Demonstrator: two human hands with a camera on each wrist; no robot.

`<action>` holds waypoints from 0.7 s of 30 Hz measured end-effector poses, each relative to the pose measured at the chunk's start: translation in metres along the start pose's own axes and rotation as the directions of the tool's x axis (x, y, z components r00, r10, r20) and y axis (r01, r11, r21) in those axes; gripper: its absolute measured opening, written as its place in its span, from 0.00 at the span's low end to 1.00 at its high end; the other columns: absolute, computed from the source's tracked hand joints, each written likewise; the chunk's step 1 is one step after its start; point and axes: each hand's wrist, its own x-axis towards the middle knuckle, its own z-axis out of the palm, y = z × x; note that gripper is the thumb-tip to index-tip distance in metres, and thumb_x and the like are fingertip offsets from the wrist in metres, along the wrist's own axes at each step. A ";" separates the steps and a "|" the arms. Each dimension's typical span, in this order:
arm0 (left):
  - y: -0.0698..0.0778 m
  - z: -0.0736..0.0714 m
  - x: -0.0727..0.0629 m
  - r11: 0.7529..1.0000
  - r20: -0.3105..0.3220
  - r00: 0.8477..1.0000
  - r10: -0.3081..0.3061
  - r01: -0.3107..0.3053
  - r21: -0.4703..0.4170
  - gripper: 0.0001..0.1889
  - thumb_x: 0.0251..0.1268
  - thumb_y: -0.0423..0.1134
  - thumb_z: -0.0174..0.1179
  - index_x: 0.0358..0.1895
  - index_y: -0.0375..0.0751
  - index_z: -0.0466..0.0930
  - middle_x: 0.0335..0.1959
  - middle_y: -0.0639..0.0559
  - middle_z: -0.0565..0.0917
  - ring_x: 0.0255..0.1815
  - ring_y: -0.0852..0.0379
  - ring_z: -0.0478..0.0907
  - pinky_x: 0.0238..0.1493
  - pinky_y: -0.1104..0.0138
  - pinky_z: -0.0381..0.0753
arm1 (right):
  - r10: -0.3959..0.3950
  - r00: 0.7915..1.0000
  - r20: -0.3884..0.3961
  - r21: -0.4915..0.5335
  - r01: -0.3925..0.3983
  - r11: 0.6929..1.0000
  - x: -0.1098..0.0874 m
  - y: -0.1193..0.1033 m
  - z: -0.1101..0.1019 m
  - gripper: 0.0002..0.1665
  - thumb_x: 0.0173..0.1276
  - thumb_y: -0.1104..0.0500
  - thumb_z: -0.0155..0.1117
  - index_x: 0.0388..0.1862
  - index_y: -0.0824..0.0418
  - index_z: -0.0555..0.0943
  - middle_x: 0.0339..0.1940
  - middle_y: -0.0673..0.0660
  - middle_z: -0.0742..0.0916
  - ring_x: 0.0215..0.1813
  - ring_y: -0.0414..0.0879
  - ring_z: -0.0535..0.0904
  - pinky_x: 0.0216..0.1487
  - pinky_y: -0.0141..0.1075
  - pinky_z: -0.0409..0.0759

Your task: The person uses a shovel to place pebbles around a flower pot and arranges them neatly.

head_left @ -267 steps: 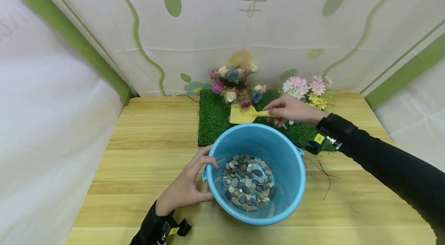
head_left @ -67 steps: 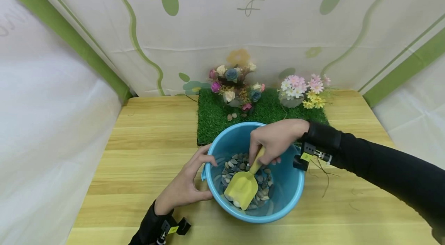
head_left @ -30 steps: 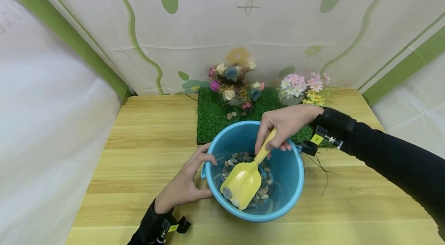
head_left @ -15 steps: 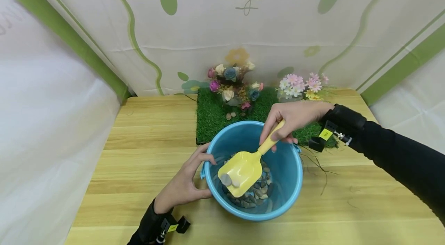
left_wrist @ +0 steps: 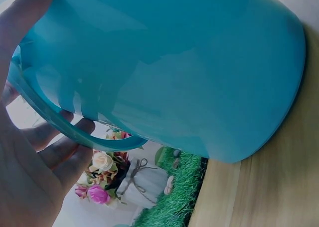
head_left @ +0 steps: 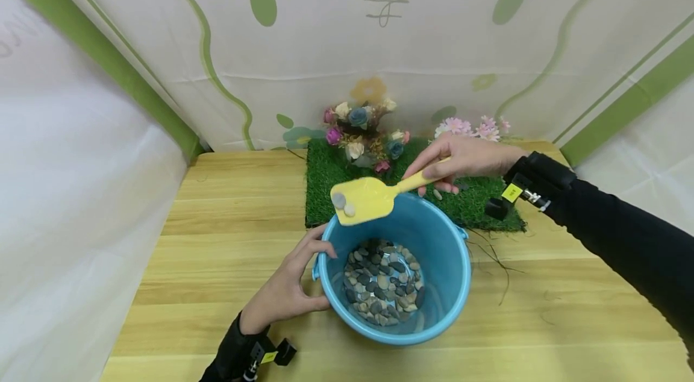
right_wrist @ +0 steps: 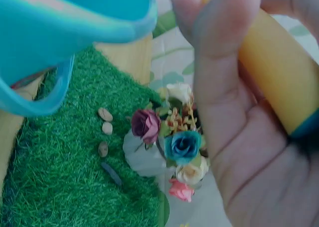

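Note:
A light-blue bucket (head_left: 443, 270) stands on the wooden table, its bottom covered with grey and brown pebbles (head_left: 382, 285). My left hand (head_left: 284, 297) grips its left side, fingertips over the rim and thumb low against the outer wall. Above the bucket's far rim, my right hand (head_left: 461, 156) holds a yellow toy shovel (head_left: 371, 198) by its handle. The blade points left and carries two pebbles (head_left: 339, 200) near its front edge. In the right wrist view, fingers wrap the yellow handle (right_wrist: 279, 72); the blade is out of that view.
Behind the bucket lies an artificial grass mat (head_left: 325, 192) with a few pebbles (right_wrist: 103, 148) on it. A pot of artificial roses (head_left: 358, 147) stands there, with pink daisies (head_left: 455, 125) farther right. Thin dry twigs (head_left: 496, 255) lie right of the bucket.
The shovel came down into the bucket, then rose with two pebbles on its blade. Over the last second it moved up and toward the grass mat. The left hand stays on the bucket.

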 end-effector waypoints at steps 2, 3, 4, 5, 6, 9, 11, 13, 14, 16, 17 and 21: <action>0.000 0.000 0.000 1.000 0.002 1.000 0.006 -0.006 0.000 0.29 0.57 0.39 0.75 0.56 0.44 0.67 0.76 0.37 0.59 0.73 0.35 0.60 0.65 0.47 0.74 | 0.016 0.999 -0.042 -0.003 -0.017 1.000 0.000 0.004 -0.004 0.18 0.81 0.64 0.53 0.64 0.66 0.80 0.41 0.69 0.86 0.24 0.52 0.77 0.24 0.41 0.83; -0.001 0.000 0.000 1.000 0.001 1.000 0.009 -0.009 -0.001 0.29 0.57 0.39 0.75 0.56 0.44 0.67 0.76 0.36 0.59 0.73 0.35 0.60 0.65 0.47 0.74 | 0.026 0.998 -0.062 -0.001 -0.026 1.000 0.000 0.006 -0.006 0.19 0.81 0.63 0.54 0.65 0.67 0.79 0.42 0.68 0.86 0.25 0.53 0.77 0.24 0.42 0.83; -0.001 0.000 0.000 1.000 0.002 1.000 0.013 -0.013 -0.002 0.29 0.56 0.38 0.75 0.56 0.45 0.67 0.75 0.35 0.59 0.73 0.34 0.61 0.66 0.47 0.73 | 0.034 0.996 -0.083 0.000 -0.034 0.999 0.000 0.009 -0.007 0.19 0.81 0.62 0.54 0.65 0.67 0.79 0.42 0.68 0.86 0.25 0.53 0.78 0.25 0.42 0.83; -0.001 0.000 0.000 1.000 0.002 1.000 0.015 -0.015 -0.003 0.29 0.55 0.37 0.76 0.56 0.45 0.67 0.75 0.35 0.59 0.73 0.33 0.61 0.66 0.46 0.73 | 0.043 0.994 -0.099 0.001 -0.043 0.999 0.000 0.011 -0.009 0.20 0.82 0.61 0.54 0.66 0.67 0.78 0.43 0.68 0.86 0.26 0.54 0.77 0.26 0.44 0.83; -0.001 0.000 0.000 1.000 0.002 1.000 0.019 -0.019 -0.005 0.30 0.54 0.36 0.76 0.56 0.44 0.67 0.75 0.34 0.59 0.72 0.33 0.61 0.66 0.46 0.73 | 0.052 0.992 -0.116 0.004 -0.052 0.999 0.000 0.014 -0.010 0.20 0.82 0.60 0.54 0.66 0.67 0.78 0.44 0.67 0.86 0.27 0.54 0.77 0.27 0.44 0.83; -0.002 0.000 0.001 1.000 0.001 1.000 0.020 -0.020 -0.005 0.31 0.53 0.34 0.76 0.56 0.46 0.67 0.75 0.35 0.59 0.72 0.32 0.61 0.66 0.46 0.72 | 0.065 0.984 -0.166 0.013 -0.064 0.998 0.001 0.024 -0.012 0.22 0.82 0.58 0.55 0.67 0.69 0.76 0.46 0.67 0.86 0.30 0.54 0.78 0.30 0.45 0.82; -0.002 0.000 0.001 1.000 0.003 1.000 0.017 -0.017 -0.008 0.30 0.54 0.34 0.76 0.56 0.45 0.67 0.75 0.35 0.59 0.73 0.33 0.61 0.67 0.46 0.72 | 0.070 0.980 -0.188 0.019 -0.068 0.998 0.003 0.032 -0.012 0.23 0.82 0.57 0.54 0.68 0.70 0.75 0.47 0.67 0.86 0.32 0.54 0.78 0.33 0.45 0.82; -0.002 0.000 0.000 1.000 0.004 1.000 0.016 -0.015 -0.008 0.30 0.54 0.35 0.76 0.57 0.46 0.67 0.75 0.35 0.59 0.73 0.33 0.60 0.67 0.46 0.72 | 0.085 0.975 -0.207 0.034 -0.080 0.996 0.005 0.041 -0.012 0.24 0.82 0.57 0.54 0.68 0.71 0.75 0.47 0.67 0.86 0.33 0.54 0.78 0.34 0.44 0.82; -0.002 0.000 0.000 1.000 0.005 1.000 0.013 -0.013 -0.009 0.30 0.55 0.36 0.76 0.57 0.47 0.67 0.75 0.35 0.59 0.73 0.33 0.60 0.67 0.46 0.72 | 0.097 0.972 -0.212 0.040 -0.091 0.995 0.006 0.046 -0.011 0.24 0.82 0.56 0.54 0.68 0.71 0.74 0.48 0.67 0.86 0.33 0.54 0.78 0.34 0.44 0.83; -0.002 0.000 0.000 1.000 0.006 1.000 0.011 -0.011 -0.013 0.30 0.55 0.36 0.76 0.57 0.47 0.67 0.75 0.36 0.59 0.73 0.34 0.60 0.66 0.46 0.72 | 0.120 0.968 -0.221 0.045 -0.112 0.993 0.009 0.055 -0.010 0.25 0.82 0.55 0.55 0.68 0.70 0.74 0.48 0.67 0.86 0.33 0.54 0.79 0.35 0.44 0.83; -0.001 0.001 0.000 1.000 0.005 1.000 0.009 -0.009 -0.013 0.30 0.55 0.36 0.76 0.57 0.48 0.67 0.76 0.36 0.59 0.73 0.34 0.61 0.66 0.46 0.73 | 0.129 0.966 -0.224 0.049 -0.121 0.991 0.011 0.059 -0.009 0.25 0.82 0.55 0.55 0.69 0.70 0.74 0.48 0.68 0.86 0.33 0.54 0.79 0.35 0.44 0.84; -0.002 0.001 0.000 1.000 0.004 1.000 0.005 -0.005 -0.013 0.31 0.54 0.36 0.76 0.57 0.50 0.67 0.75 0.36 0.59 0.72 0.34 0.61 0.65 0.46 0.74 | 0.155 0.960 -0.231 0.063 -0.144 0.988 0.017 0.073 -0.005 0.26 0.82 0.54 0.55 0.69 0.70 0.74 0.50 0.72 0.84 0.34 0.54 0.80 0.37 0.47 0.84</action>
